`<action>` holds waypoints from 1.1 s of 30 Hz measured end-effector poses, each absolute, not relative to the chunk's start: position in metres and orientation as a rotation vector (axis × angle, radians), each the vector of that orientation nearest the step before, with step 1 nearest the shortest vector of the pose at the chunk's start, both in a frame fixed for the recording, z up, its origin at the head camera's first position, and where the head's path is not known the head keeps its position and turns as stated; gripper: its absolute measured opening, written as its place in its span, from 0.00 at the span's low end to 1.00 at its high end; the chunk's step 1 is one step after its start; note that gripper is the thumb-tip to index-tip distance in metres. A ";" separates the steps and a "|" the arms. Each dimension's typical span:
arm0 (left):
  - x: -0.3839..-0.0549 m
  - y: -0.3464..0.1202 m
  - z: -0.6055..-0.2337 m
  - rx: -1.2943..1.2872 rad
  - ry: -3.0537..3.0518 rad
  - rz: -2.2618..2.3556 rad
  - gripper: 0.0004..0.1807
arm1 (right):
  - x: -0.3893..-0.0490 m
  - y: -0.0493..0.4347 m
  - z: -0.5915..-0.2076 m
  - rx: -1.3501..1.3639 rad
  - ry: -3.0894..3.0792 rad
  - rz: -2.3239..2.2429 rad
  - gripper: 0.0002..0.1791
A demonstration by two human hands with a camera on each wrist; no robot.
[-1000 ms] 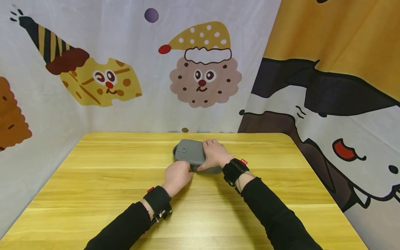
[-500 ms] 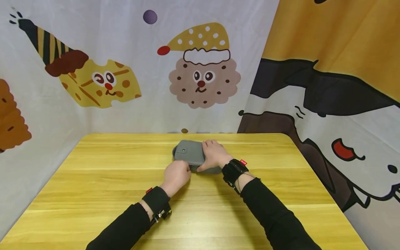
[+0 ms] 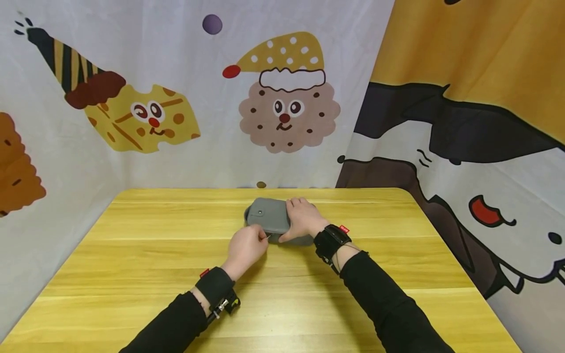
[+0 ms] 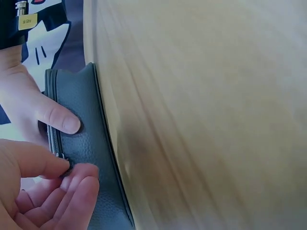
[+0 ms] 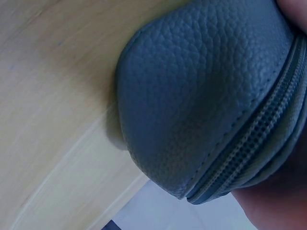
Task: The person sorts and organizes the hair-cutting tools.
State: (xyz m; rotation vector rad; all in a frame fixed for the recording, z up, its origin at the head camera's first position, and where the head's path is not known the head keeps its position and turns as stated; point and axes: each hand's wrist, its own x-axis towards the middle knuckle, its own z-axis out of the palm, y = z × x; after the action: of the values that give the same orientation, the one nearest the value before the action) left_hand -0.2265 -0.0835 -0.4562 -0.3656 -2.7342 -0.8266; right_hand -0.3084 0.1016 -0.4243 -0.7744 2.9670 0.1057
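Observation:
A grey pebbled-leather zip pouch [image 3: 271, 215] lies at the back middle of the table, a small snap tab near its left end. My left hand [image 3: 247, 246] is at its front side. In the left wrist view, thumb and forefinger pinch the small dark zipper pull [image 4: 64, 157], partly hidden by the fingertips. My right hand [image 3: 304, 216] grips the pouch's right end, thumb along the front face and fingers over the top. Zipper teeth [image 5: 249, 134] run along the pouch's edge in the right wrist view, closed at this end.
The wooden table [image 3: 145, 269] extends around the pouch, its back edge not far behind it. A printed curtain [image 3: 176, 166] with cartoon figures hangs behind the table and along its sides. Both wrists wear black straps [image 3: 215, 286].
My left hand has shifted slightly left and toward me, and the zipper pull now shows at its fingertips. My right hand and the pouch stay in place.

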 end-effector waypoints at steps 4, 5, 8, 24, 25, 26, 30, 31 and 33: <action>-0.224 -0.084 -0.455 -0.377 -2.723 -0.845 0.09 | -0.308 0.102 -0.425 -0.771 2.963 0.103 0.70; -0.223 -0.084 -0.455 -0.380 -2.721 -0.847 0.08 | -0.308 0.102 -0.425 -0.771 2.962 0.103 0.70; -0.221 -0.086 -0.453 -0.391 -2.711 -0.860 0.08 | -0.309 0.102 -0.424 -0.769 2.955 0.098 0.70; -0.216 -0.090 -0.452 -0.390 -2.659 -0.934 0.08 | -0.304 0.103 -0.424 -0.789 2.962 0.098 0.70; -0.215 -0.091 -0.453 -0.389 -2.656 -0.946 0.08 | -0.304 0.103 -0.424 -0.792 2.962 0.097 0.70; -0.215 -0.091 -0.453 -0.386 -2.655 -0.962 0.08 | -0.304 0.103 -0.425 -0.796 2.963 0.092 0.69; -0.216 -0.094 -0.455 -0.365 -2.654 -1.021 0.07 | -0.306 0.104 -0.427 -0.808 2.967 0.082 0.69; -0.216 -0.095 -0.455 -0.355 -2.652 -1.031 0.07 | -0.306 0.104 -0.427 -0.809 2.969 0.076 0.69; -0.217 -0.097 -0.455 -0.335 -2.644 -1.049 0.07 | -0.307 0.105 -0.427 -0.809 2.972 0.057 0.69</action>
State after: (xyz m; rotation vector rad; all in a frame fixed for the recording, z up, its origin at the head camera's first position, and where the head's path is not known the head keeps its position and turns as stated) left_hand -0.2168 -0.0966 -0.4546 -0.3346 -2.6443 -1.0490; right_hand -0.3065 0.1049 -0.4267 -0.8088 2.9721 0.0573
